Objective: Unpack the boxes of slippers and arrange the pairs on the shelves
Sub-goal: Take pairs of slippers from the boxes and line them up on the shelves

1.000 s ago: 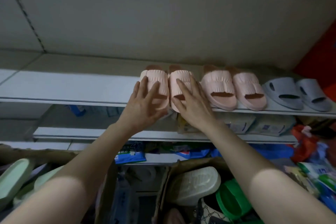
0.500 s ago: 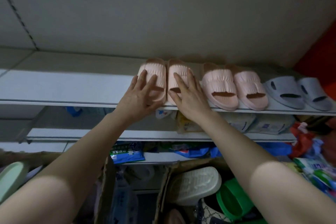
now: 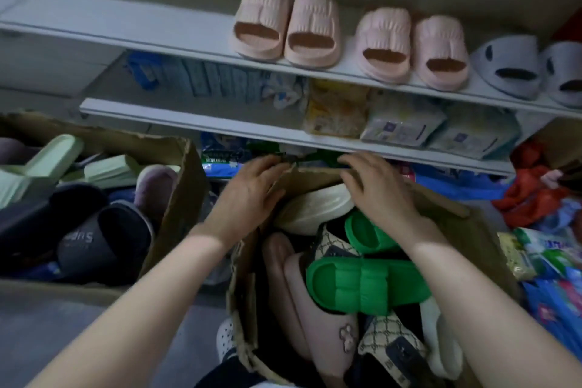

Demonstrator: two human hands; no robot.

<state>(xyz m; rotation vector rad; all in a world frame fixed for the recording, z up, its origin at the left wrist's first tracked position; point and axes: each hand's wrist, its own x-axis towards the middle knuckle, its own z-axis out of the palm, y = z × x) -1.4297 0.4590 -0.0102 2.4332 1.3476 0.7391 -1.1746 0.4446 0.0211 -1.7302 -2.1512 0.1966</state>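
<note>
**Hands at the far rim of the box**

Head view. Neither hand holds a slipper. Left hand [image 3: 248, 189] sits on the far left corner of the near box [image 3: 315, 174], fingers bent over the torn cardboard edge; I cannot tell whether it is pinching the cardboard or only resting there. Right hand [image 3: 378, 186] lies palm down at the far rim, fingers fairly straight with the tips at the edge, gripping nothing, just above a cream slipper [image 3: 311, 208].

Inside that box the slippers lie jumbled. Two green slippers [image 3: 362, 283] are on top near the right forearm, a pink slipper [image 3: 311, 309] with a small charm is to their left, and patterned ones [image 3: 333, 246] are wedged between.

On the top shelf [image 3: 126, 25], far from the hands, a pink pair [image 3: 261, 25] stands side by side. A second pink pair [image 3: 382, 44] is just to its right, and a grey pair [image 3: 510, 66] is at the right end.

Packets [image 3: 403, 126] lie on the lower shelf [image 3: 189, 123].

To the left, a second box [image 3: 176, 173] holds pale green slippers [image 3: 47, 157], a dark slipper [image 3: 104, 239] and a mauve fuzzy one [image 3: 154, 179].

At the far right lies a red cloth [image 3: 535, 186].
</note>
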